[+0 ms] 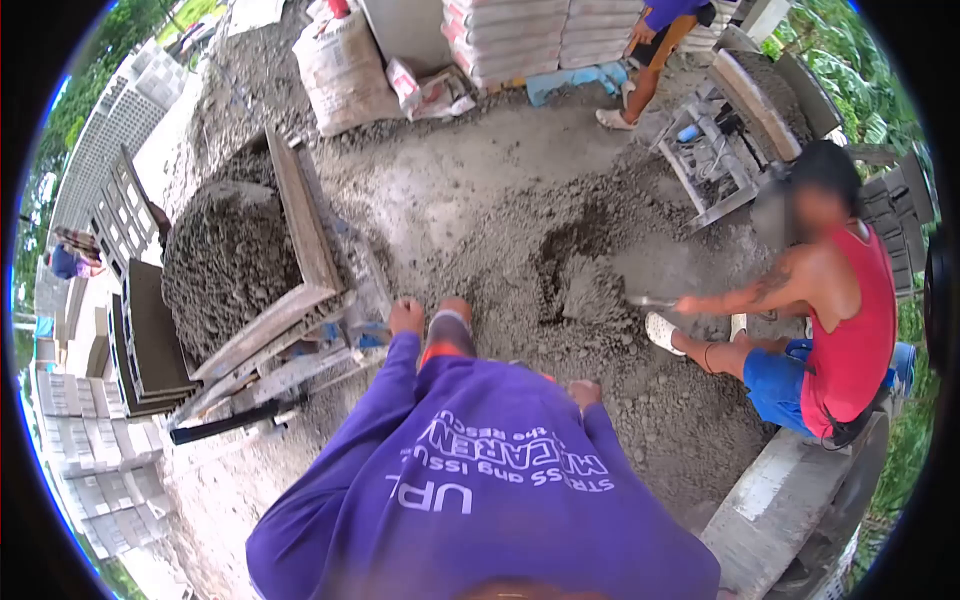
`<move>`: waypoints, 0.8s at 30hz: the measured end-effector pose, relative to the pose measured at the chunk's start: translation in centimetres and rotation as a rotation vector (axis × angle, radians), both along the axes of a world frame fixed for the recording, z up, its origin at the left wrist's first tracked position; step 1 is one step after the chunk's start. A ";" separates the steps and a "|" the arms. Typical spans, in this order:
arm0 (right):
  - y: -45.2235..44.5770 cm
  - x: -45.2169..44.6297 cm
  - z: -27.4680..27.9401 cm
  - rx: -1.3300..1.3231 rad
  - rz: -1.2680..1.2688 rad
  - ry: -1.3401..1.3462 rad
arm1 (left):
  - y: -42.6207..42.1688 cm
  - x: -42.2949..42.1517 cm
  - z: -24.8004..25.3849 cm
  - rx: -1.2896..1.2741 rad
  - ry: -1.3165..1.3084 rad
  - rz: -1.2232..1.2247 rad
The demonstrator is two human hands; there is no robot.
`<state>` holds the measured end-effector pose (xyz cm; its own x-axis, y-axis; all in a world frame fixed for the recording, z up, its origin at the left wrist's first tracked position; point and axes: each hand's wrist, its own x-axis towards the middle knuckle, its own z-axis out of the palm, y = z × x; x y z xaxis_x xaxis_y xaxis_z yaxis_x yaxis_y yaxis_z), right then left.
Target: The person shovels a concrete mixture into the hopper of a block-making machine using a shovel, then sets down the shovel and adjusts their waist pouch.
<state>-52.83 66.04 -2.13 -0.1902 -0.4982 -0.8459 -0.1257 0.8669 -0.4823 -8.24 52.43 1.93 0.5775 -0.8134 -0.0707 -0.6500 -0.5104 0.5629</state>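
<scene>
My left hand (407, 316) is beside my raised knee, close to a wooden-sided hopper (310, 225) heaped with damp grey mix (225, 265). Nothing shows in this hand, but its fingers are too small to make out. My right hand (585, 393) rests low by my right side, near the loose grey mix (600, 290) on the ground; its fingers are not clear. Purple sleeves cover both arms. A co-worker in a red tank top (850, 310) sits at the right, one hand on the handle of a tool (655, 301) whose head is at the pile.
A second mix-filled hopper (765, 100) stands at the upper right. Sacks (510, 40) are stacked at the back, near another person's leg (660, 65). A black-gripped bar (225, 425) juts out at left. Hollow blocks (95, 430) line the far left.
</scene>
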 end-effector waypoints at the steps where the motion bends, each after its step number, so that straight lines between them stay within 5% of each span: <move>1: -0.1 0.0 -0.2 -0.040 0.084 0.022 | -1.1 0.4 -0.2 -0.011 0.045 0.040; 6: -0.9 -0.1 -0.1 -0.121 0.387 0.120 | -6.8 1.7 -1.2 0.055 0.127 0.229; 13: -10.8 0.8 2.5 0.043 0.176 0.038 | -13.9 5.8 -7.3 0.147 0.178 0.308; 14: -12.8 1.0 2.8 0.058 0.140 0.024 | -14.4 8.0 -10.9 0.218 0.089 0.136; 16: -17.3 1.7 3.0 0.080 0.102 0.002 | -17.2 9.6 -11.1 0.444 -0.359 -0.406; 17: -20.0 2.5 2.9 0.088 0.098 -0.005 | -18.7 10.0 -10.5 0.547 -0.437 -0.491; 22: -35.9 7.0 3.2 0.149 0.078 -0.029 | -27.6 16.1 -17.9 0.566 -0.371 -0.297; 24: -42.4 8.3 4.1 0.170 0.059 -0.036 | -32.6 17.9 -16.7 0.411 0.590 0.394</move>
<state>-44.56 23.61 1.98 -0.1328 -0.3566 -0.9248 -0.1644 0.9280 -0.3343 9.61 19.78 -14.78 0.5901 -0.4017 -0.7003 -0.0356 -0.8795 0.4745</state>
